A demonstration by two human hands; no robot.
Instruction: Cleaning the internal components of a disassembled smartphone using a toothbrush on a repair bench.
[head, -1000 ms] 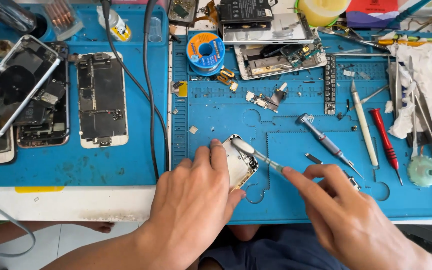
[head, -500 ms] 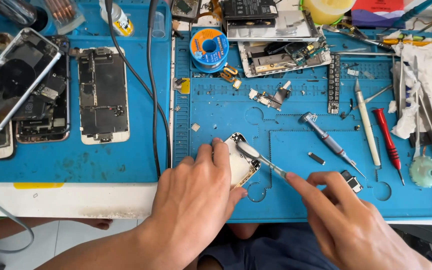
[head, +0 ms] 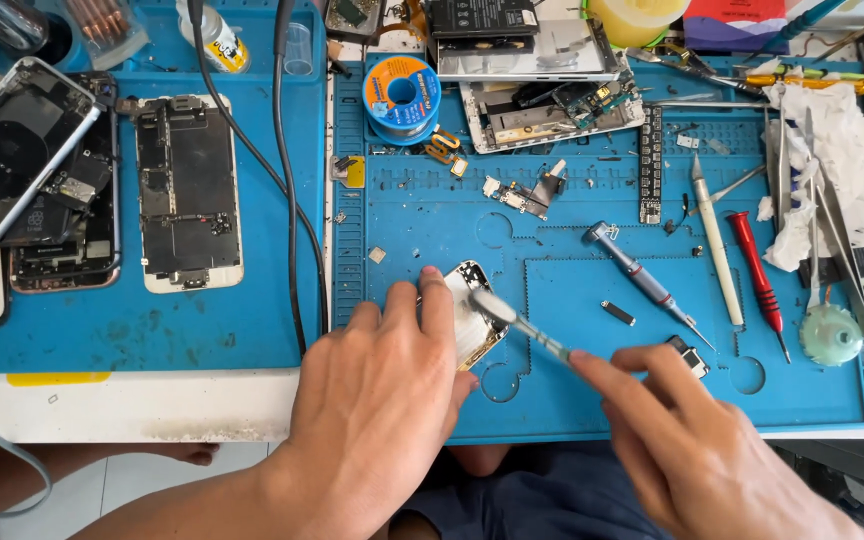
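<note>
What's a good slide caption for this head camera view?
Left hand steadies a small silvery metal component on the blue repair mat while right hand applies slim metal tweezers.

small metal part (head: 472, 322) on mat (head: 572, 400) | opened phones (head: 190, 190) left | screwdrivers (head: 642, 275) right | solder spool (head: 402, 97) behind

Both hands and forearms bare, dark blue shorts (head: 542, 500) at the lap.

A small metal part (head: 474, 318), silvery with a pale, shiny face and rounded corners, lies flat on the blue mat near the front edge, tilted slightly to the right. Its left side is hidden under fingers. A thin metal tool (head: 520, 326) slants across it, its flat tip resting on the part's right edge.
</note>
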